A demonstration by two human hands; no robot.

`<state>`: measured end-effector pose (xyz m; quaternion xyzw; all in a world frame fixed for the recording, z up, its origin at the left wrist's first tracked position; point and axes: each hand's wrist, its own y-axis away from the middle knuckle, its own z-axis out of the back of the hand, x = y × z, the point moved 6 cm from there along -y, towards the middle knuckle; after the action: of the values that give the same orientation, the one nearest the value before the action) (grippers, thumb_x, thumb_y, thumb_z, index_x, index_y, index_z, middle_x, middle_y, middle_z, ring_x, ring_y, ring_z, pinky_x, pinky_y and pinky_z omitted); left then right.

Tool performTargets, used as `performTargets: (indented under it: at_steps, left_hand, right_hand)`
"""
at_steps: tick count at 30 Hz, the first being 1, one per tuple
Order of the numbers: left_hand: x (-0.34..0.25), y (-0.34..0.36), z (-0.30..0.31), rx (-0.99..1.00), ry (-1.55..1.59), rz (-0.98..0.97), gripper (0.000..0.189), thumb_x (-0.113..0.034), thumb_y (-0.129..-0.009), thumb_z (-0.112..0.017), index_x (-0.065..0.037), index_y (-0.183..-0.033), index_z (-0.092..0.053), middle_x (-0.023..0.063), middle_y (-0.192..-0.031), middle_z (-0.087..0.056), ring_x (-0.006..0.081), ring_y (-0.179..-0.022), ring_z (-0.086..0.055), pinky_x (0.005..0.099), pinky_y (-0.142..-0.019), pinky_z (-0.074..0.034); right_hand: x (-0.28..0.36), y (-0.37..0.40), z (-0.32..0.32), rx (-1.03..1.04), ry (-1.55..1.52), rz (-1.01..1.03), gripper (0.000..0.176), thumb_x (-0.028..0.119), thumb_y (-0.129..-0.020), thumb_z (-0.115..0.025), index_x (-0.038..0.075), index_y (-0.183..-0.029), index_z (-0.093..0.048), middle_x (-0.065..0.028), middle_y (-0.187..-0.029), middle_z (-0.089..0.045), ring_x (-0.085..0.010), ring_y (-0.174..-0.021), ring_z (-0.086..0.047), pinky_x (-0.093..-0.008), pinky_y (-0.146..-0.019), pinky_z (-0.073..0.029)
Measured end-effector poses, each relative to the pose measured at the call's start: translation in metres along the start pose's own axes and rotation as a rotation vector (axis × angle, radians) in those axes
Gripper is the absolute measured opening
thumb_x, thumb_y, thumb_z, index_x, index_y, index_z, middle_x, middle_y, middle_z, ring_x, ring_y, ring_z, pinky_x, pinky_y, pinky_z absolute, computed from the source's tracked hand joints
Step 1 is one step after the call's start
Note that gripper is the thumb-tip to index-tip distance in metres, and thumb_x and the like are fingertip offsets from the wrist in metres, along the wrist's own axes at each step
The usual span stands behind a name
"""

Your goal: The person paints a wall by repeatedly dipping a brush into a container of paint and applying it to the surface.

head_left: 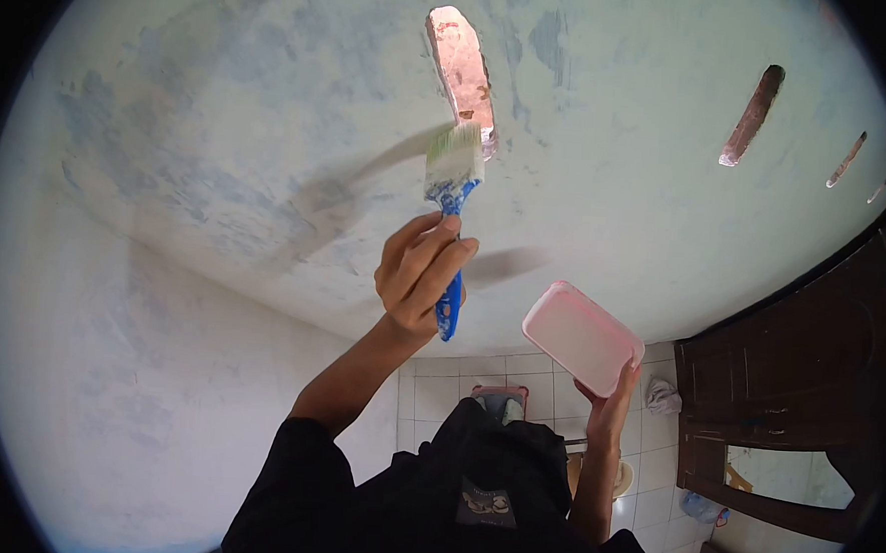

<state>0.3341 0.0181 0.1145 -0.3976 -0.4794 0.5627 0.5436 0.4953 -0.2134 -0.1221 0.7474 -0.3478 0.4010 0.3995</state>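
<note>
My left hand (421,273) is closed around the blue handle of a paintbrush (455,167), its pale, paint-coated bristles pointing up. Those bristles overlap the lower end of a long pinkish strip (461,67) in the pale green wall (612,115). Paint spots mark the brush handle. Lower and to the right, my right hand (612,398) grips one corner of a pink rectangular tub (601,317) with whitish contents. The tub is held tilted toward my view, away from the brush.
More narrow strips like a reddish-brown one (754,115) run along the wall to the right. A dark wooden cabinet (789,365) stands at right. On the tiled floor (654,453) lie a crumpled cloth (663,396), a pink-edged item (502,392) and a bluish plastic bag (701,507).
</note>
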Motion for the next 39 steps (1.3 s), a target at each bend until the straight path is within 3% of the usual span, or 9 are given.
performTargets:
  at_steps: [5,8,13,17,23,28,31,36,39]
  left_hand:
    - [-0.013,0.083,-0.032,0.318,-0.02,-0.087,0.032,0.001,-0.077,-0.074,-0.009,-0.107,-0.079,0.0091,-0.118,-0.074,0.0333,-0.102,-0.072,0.0375,-0.079,-0.062]
    - [-0.024,0.122,-0.051,0.537,0.138,0.155,0.037,0.003,-0.074,-0.075,-0.01,-0.109,-0.078,0.0099,-0.117,-0.074,0.0305,-0.104,-0.071,0.0367,-0.081,-0.062]
    - [0.021,0.053,-0.027,0.294,0.165,0.386,0.042,0.007,-0.073,-0.074,-0.009,-0.111,-0.076,0.0094,-0.112,-0.074,0.0294,-0.099,-0.071,0.0379,-0.079,-0.061]
    - [0.008,0.0,0.007,-0.037,-0.014,0.01,0.031,0.013,-0.078,-0.075,-0.003,-0.105,-0.077,0.0139,-0.108,-0.074,0.0354,-0.097,-0.071,0.039,-0.079,-0.06]
    - [-0.009,0.095,-0.036,0.283,-0.068,-0.13,0.029,0.003,-0.08,-0.074,-0.011,-0.105,-0.08,0.0087,-0.119,-0.074,0.0325,-0.104,-0.07,0.037,-0.082,-0.062]
    - [-0.01,0.14,-0.047,0.519,0.227,0.236,0.031,0.003,-0.08,-0.073,-0.011,-0.107,-0.076,0.0086,-0.11,-0.075,0.0309,-0.101,-0.072,0.0366,-0.08,-0.059]
    - [0.025,0.091,-0.028,0.34,0.238,0.407,0.033,0.005,-0.08,-0.071,-0.011,-0.109,-0.074,0.0102,-0.106,-0.074,0.0314,-0.1,-0.072,0.0378,-0.08,-0.059]
    - [0.022,0.034,0.007,-0.082,0.003,-0.002,0.033,0.008,-0.08,-0.071,-0.009,-0.108,-0.077,0.0133,-0.115,-0.072,0.0331,-0.101,-0.071,0.0414,-0.079,-0.057]
    - [0.006,0.06,-0.01,0.094,-0.088,-0.081,0.032,0.006,-0.08,-0.072,-0.01,-0.107,-0.079,0.0119,-0.119,-0.072,0.0333,-0.105,-0.069,0.041,-0.077,-0.055]
  right_hand:
    - [-0.005,0.001,-0.013,0.039,-0.02,-0.003,0.063,0.062,-0.106,-0.044,0.018,-0.151,-0.034,-0.0086,-0.143,-0.055,-0.026,-0.118,-0.066,-0.0449,-0.086,-0.06]
    - [-0.004,0.0,-0.013,0.061,-0.008,-0.003,0.063,0.061,-0.106,-0.044,0.018,-0.152,-0.033,-0.0089,-0.144,-0.054,-0.0265,-0.119,-0.065,-0.045,-0.087,-0.06]
    - [-0.004,-0.001,-0.009,0.051,-0.001,0.011,0.064,0.061,-0.107,-0.043,0.018,-0.152,-0.033,-0.0093,-0.144,-0.054,-0.0267,-0.121,-0.065,-0.0459,-0.088,-0.059]
    - [-0.005,-0.001,-0.007,0.115,-0.01,0.003,0.065,0.057,-0.109,-0.043,0.016,-0.157,-0.027,-0.0128,-0.149,-0.048,-0.028,-0.128,-0.059,-0.0468,-0.093,-0.059]
    - [-0.002,0.003,-0.009,0.047,0.006,-0.001,0.064,0.062,-0.106,-0.043,0.017,-0.152,-0.034,-0.0097,-0.144,-0.054,-0.0264,-0.12,-0.065,-0.0457,-0.089,-0.059]
    - [-0.005,0.001,-0.009,0.036,-0.015,0.034,0.064,0.062,-0.106,-0.042,0.017,-0.152,-0.034,-0.0096,-0.144,-0.054,-0.0264,-0.119,-0.065,-0.046,-0.089,-0.059]
    - [-0.005,0.003,-0.006,0.023,-0.01,0.036,0.065,0.063,-0.106,-0.043,0.017,-0.152,-0.034,-0.0094,-0.145,-0.054,-0.0264,-0.119,-0.066,-0.046,-0.089,-0.059]
    - [-0.009,0.002,-0.004,0.02,-0.009,0.025,0.066,0.063,-0.106,-0.043,0.017,-0.152,-0.035,-0.0087,-0.144,-0.055,-0.0267,-0.119,-0.066,-0.0459,-0.089,-0.059]
    - [-0.008,0.002,-0.006,0.022,-0.016,0.023,0.066,0.064,-0.106,-0.043,0.018,-0.152,-0.035,-0.0087,-0.144,-0.055,-0.0269,-0.119,-0.066,-0.0459,-0.089,-0.059]
